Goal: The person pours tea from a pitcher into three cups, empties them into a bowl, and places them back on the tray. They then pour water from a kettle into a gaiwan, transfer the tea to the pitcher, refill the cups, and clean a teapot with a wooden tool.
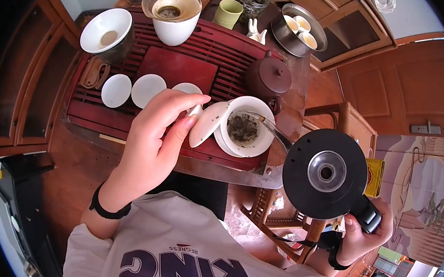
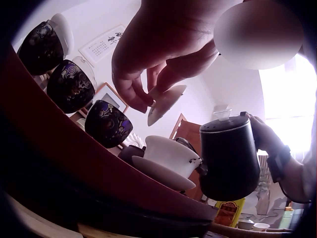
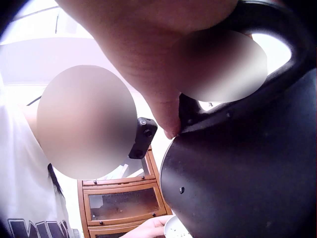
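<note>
My left hand (image 1: 156,133) pinches the knob of a white lid (image 1: 210,124), held tilted just left of a white lidded-style bowl (image 1: 227,145) with wet dark leaves inside. My right hand (image 1: 367,233) grips the handle of a black kettle (image 1: 301,198), whose thin spout (image 1: 280,135) reaches over the bowl's right rim. In the left wrist view the bowl (image 2: 171,156) sits on a saucer (image 2: 161,173), with the lid (image 2: 166,105) above it and the kettle (image 2: 229,163) beside it. The right wrist view shows the kettle's dark side (image 3: 237,168) close up.
On the red slatted tray (image 1: 97,119) stand several white-lined cups (image 1: 116,91), a strainer on a white pitcher (image 1: 174,31), a white bowl (image 1: 94,43) and a brown teapot (image 1: 269,79). Behind are a green cup (image 1: 227,14), glass jars and a steel basin (image 1: 284,36) with small cups.
</note>
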### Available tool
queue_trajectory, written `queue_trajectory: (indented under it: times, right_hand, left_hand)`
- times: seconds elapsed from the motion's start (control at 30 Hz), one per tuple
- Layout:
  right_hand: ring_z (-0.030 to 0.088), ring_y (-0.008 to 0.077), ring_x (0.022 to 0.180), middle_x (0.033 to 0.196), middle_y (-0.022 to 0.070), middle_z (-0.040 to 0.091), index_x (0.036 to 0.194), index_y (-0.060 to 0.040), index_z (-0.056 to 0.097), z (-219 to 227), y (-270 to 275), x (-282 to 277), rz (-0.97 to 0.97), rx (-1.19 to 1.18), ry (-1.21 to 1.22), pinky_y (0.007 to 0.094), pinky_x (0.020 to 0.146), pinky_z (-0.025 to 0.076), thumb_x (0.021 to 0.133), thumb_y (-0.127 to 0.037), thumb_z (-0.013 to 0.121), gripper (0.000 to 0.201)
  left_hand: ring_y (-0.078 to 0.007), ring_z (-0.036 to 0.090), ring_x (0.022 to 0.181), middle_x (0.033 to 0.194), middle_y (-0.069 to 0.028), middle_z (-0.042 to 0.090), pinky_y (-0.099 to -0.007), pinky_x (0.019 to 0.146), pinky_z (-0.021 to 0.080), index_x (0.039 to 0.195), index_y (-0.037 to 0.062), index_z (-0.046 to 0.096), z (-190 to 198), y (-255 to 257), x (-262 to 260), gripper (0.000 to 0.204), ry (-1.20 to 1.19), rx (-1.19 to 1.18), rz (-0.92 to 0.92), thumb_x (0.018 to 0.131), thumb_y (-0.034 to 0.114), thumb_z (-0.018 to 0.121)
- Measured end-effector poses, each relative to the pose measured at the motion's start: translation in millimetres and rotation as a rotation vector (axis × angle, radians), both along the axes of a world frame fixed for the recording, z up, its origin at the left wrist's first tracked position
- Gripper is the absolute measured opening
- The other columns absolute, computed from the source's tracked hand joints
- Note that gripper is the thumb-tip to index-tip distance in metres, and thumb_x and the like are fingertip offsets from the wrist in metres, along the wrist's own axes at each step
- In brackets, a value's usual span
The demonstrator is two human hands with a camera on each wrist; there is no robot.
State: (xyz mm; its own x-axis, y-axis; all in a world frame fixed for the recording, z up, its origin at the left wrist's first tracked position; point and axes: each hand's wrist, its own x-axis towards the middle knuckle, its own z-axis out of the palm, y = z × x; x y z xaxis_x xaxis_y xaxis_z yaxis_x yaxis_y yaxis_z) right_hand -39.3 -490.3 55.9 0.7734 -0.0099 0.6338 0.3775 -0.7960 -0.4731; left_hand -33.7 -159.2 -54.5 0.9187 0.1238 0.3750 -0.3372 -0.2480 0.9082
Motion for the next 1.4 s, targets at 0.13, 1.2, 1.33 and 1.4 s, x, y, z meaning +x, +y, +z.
queue_trajectory:
  times: [0.13,1.2,1.33,1.4]
  right_hand:
    - [0.043,0.0117,0.054,0.06,-0.0006,0.044,0.07,-0.0038,0.05,3.4,3.3,1.0,0.016,-0.018,0.013,0.026,0.052,0.033,0.047,-0.064,0.094,0.078]
    - [0.045,0.013,0.055,0.06,0.0004,0.045,0.073,-0.0038,0.052,6.8,-13.2,-7.3,-0.059,-0.155,0.03,0.0266,0.053,0.035,0.049,-0.062,0.094,0.075]
    - [0.046,0.0138,0.053,0.059,0.0012,0.046,0.071,-0.0038,0.052,9.0,-14.9,-13.4,-0.069,-0.181,0.008,0.0271,0.052,0.036,0.048,-0.062,0.094,0.076]
    - [0.047,0.014,0.052,0.058,0.0015,0.047,0.071,-0.0037,0.052,11.3,-15.5,-16.7,-0.069,-0.189,0.028,0.0273,0.051,0.036,0.048,-0.062,0.094,0.076]
  left_hand:
    - [-0.0233,0.062,0.093,0.104,-0.0127,0.063,-0.0302,0.085,0.049,0.12,0.0002,0.064,-0.6,0.5,-0.4,0.032,-0.006,0.003,0.009,0.091,-0.01,0.056]
    - [-0.0243,0.062,0.09,0.101,-0.0133,0.062,-0.0314,0.082,0.05,0.118,0.0,0.064,-1.3,-1.1,0.6,0.029,-0.021,0.025,0.01,0.091,-0.008,0.058]
    - [-0.0245,0.062,0.089,0.101,-0.0133,0.062,-0.0315,0.081,0.05,0.118,0.0002,0.064,0.1,-2.8,0.8,0.029,-0.021,0.026,0.003,0.091,-0.008,0.058]
    - [-0.0246,0.062,0.089,0.102,-0.0133,0.062,-0.0316,0.081,0.05,0.118,0.0003,0.064,0.1,-3.2,0.9,0.029,-0.025,0.034,-0.001,0.091,-0.008,0.058]
